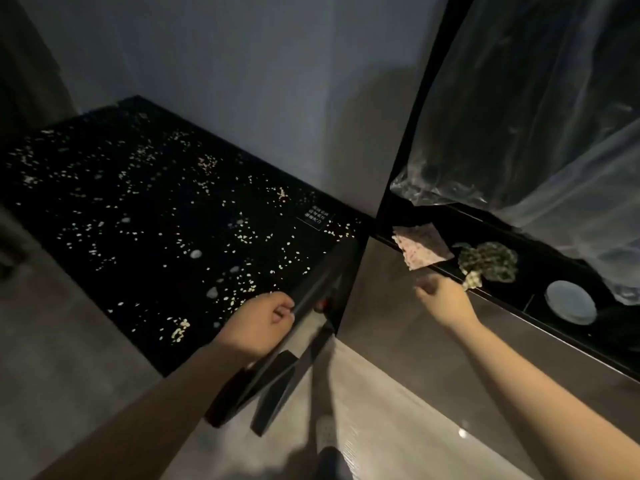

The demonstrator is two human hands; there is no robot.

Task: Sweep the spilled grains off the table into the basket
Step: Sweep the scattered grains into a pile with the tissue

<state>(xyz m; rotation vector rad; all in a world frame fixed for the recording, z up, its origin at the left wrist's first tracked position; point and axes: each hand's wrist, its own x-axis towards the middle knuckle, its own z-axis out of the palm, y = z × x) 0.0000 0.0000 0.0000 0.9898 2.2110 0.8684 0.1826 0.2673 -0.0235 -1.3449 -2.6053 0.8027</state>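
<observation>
Pale spilled grains [166,216] lie scattered over most of the black table [45,188], thickest toward its near right corner. My left hand [263,323] grips the top edge of a dark flat-sided container [311,299], apparently the basket, held against the table's near right edge. My right hand [446,299] reaches toward a pink cloth [422,249] hanging over a black ledge [540,317] at the right. Its blurred fingertips are just below the cloth and hold nothing.
A green patterned cloth [488,259] and a white plate [569,301] sit on the same ledge. Clear plastic sheeting [519,116] hangs above it. A grey wall [242,81] backs the table. A white label [315,216] marks the table's right end.
</observation>
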